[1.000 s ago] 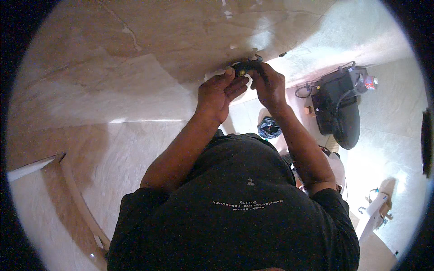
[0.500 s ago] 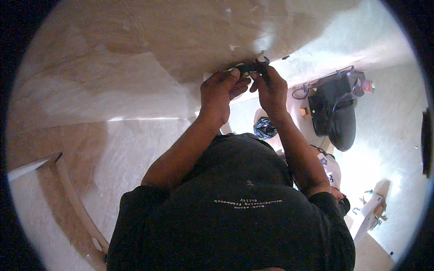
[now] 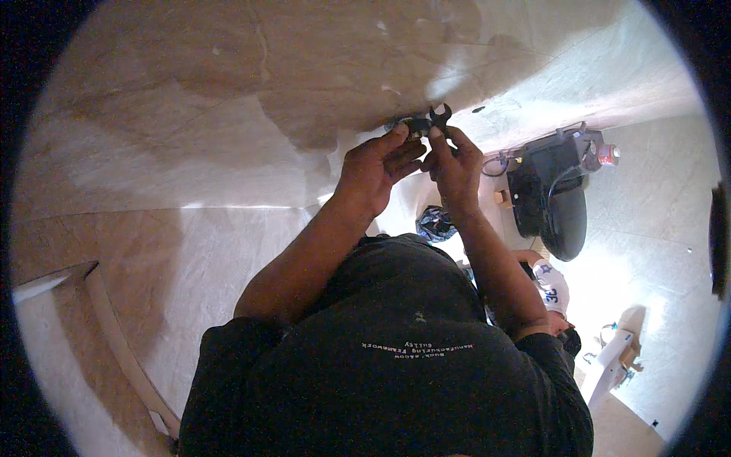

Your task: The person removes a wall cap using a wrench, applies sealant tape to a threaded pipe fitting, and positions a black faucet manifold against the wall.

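High in the view, both hands are close together in front of the stone-patterned wall [image 3: 175,114]. My right hand [image 3: 457,171] grips a dark open-end wrench [image 3: 441,114], its forked jaw sticking up past the thumb. Beside it, my left hand [image 3: 369,171] pinches a small dark fitting [image 3: 416,126] between thumb and fingers. The fitting sits against or just before the wall; its exact shape, and whether it is fixed there, I cannot make out. The fingers hide the rest of the wrench.
Right of my hands is a black toilet [image 3: 567,221] with a red-labelled bottle [image 3: 608,154] on it. A dark bag [image 3: 435,223] lies beyond my right forearm. Close by my right elbow is another person [image 3: 550,286]. A white fixture [image 3: 609,365] is at lower right, a ledge [image 3: 126,335] at lower left.
The wrench has turned in my right hand, so its jaw now shows plainly pointing upward. My left hand stays on the fitting. The view has shifted slightly, and the other person shows more.
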Demonstrator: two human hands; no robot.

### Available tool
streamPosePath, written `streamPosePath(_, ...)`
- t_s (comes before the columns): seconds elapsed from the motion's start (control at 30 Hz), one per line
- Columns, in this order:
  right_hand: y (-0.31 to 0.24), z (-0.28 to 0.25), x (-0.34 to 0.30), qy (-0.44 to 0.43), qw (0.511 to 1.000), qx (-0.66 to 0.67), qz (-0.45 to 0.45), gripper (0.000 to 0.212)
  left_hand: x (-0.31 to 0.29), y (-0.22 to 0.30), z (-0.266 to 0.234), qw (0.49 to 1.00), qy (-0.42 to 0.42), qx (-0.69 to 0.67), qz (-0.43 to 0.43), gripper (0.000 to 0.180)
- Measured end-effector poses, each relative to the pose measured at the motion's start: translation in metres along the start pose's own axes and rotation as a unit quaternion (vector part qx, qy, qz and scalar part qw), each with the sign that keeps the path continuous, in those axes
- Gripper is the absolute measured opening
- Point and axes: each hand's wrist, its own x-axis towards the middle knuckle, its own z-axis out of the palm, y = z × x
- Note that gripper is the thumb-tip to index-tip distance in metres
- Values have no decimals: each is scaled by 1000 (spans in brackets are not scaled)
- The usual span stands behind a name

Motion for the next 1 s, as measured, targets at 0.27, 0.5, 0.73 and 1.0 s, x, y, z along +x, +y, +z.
streamPosePath(0.27, -9, 15, -11, 37, 994, 88, 59, 31, -3, -7, -1, 998, 20, 30, 61, 27)
streamPosePath(0.5, -12, 13, -11, 5, 966, 229, 120, 32, -3, -3, -9, 999, -52, 8, -11, 27)
streamPosePath(0.73, -10, 13, -16, 18, 978, 188, 92, 35, -14, -1, 4, 857, 103, 431, 262, 29)
streamPosePath(1.0, -3, 14, -14, 18, 981, 172, 90, 36, -3, 3, -13, 704, 29, 610, 363, 33)
